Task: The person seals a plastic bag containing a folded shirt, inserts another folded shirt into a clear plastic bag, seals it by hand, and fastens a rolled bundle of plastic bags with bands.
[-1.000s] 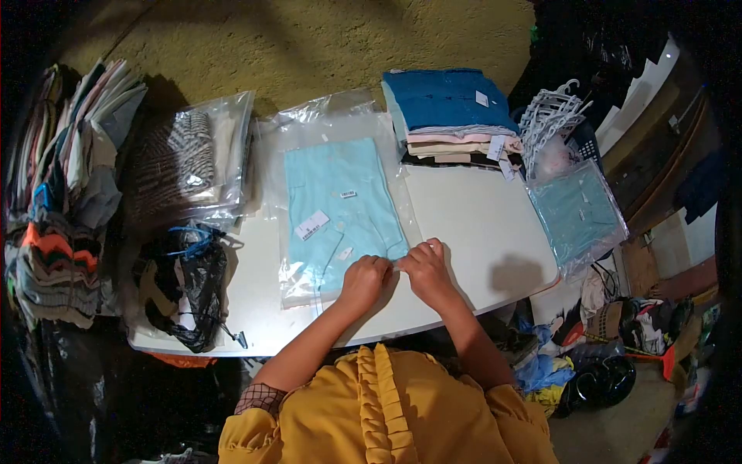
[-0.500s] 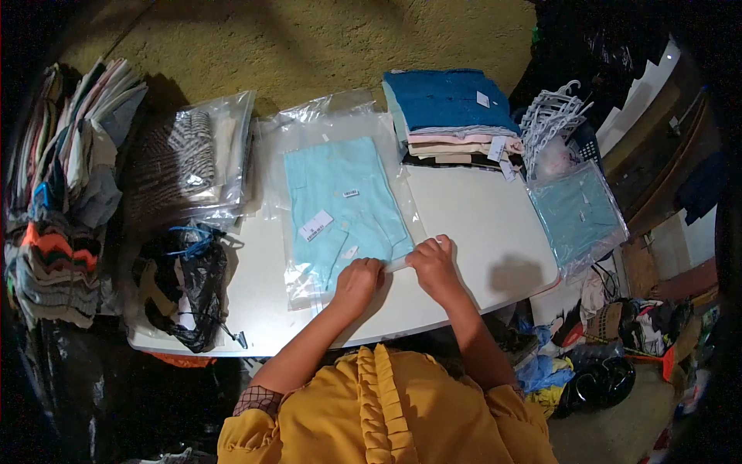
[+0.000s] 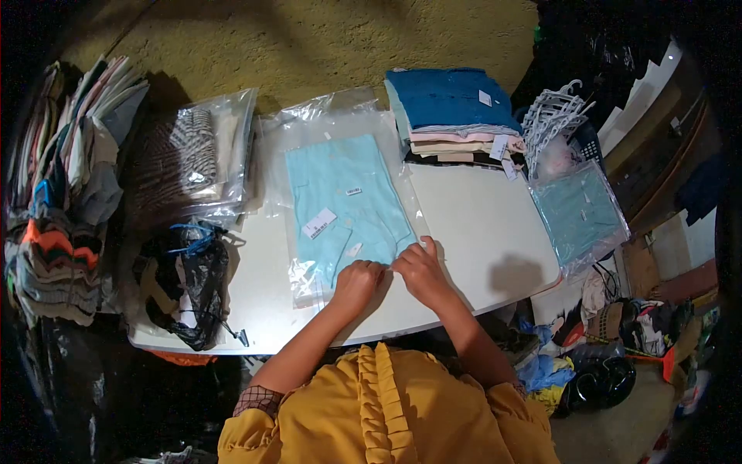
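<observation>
A folded light-blue shirt [image 3: 349, 170] with white tags lies flat on the table in a clear plastic bag [image 3: 303, 277]. At the near edge of the bag, my left hand [image 3: 360, 282] has its fingers closed on the plastic just below the shirt. Close beside it, my right hand [image 3: 421, 271] pinches the same edge, its thumb side almost touching the left hand. The plastic between the fingers is mostly hidden by the hands.
The white table [image 3: 479, 224] also carries a stack of folded clothes [image 3: 456, 100], bagged garments [image 3: 185, 155] and a black plastic bag [image 3: 205, 294]. At right lie a bagged teal garment [image 3: 580, 213] and white hangers [image 3: 553, 116]; piled clothes [image 3: 66, 271] stand at left.
My right hand has slid left along the bag's near edge, closing the gap to my left hand. The left hand stays nearly in place.
</observation>
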A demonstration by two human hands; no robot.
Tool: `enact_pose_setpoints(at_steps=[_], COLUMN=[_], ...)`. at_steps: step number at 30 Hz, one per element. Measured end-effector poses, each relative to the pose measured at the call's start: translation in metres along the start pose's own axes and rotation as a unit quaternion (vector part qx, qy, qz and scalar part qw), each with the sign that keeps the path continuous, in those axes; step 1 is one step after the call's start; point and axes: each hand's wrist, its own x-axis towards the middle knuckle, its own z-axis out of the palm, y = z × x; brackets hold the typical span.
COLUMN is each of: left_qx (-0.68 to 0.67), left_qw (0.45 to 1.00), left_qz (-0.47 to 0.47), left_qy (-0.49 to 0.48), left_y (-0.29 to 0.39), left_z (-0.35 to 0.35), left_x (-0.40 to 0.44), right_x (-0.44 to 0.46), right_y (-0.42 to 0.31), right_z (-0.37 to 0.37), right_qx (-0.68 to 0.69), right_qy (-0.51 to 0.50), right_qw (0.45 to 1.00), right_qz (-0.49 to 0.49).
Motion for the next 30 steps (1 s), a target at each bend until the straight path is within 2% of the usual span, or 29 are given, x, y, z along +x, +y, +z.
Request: enact_pose_setpoints(at_steps=[6, 12, 18, 30], left_qx=[0.009, -0.020, -0.013, -0.008], left_qw=[0.999, 1.000, 1.000, 1.000], left_qz=[-0.013, -0.006, -0.015, 0.005], left_qy=[-0.031, -0.001, -0.017, 0.026], left_y=[-0.0036, -0.0010, 0.0023, 0.0045], left_z=[0.0029, -0.0004, -0.0013, 0.0061], left_x=[-0.0006, 0.0021, 0.0035, 0.0031], right_x=[0.0035, 0.0039, 0.0041, 0.0015], right_y=[0.0026, 0.0037, 0.0030, 0.0050], right_z=[-0.0042, -0.0044, -0.0038, 0.0000], right_qx=[0.005, 0.020, 0.012, -0.013], right_qy=[-0.029, -0.024, -0.020, -0.057], right_qw=[1.000, 0.999, 1.000, 0.998], right_qz=[0.008, 0.011, 0.010, 0.004])
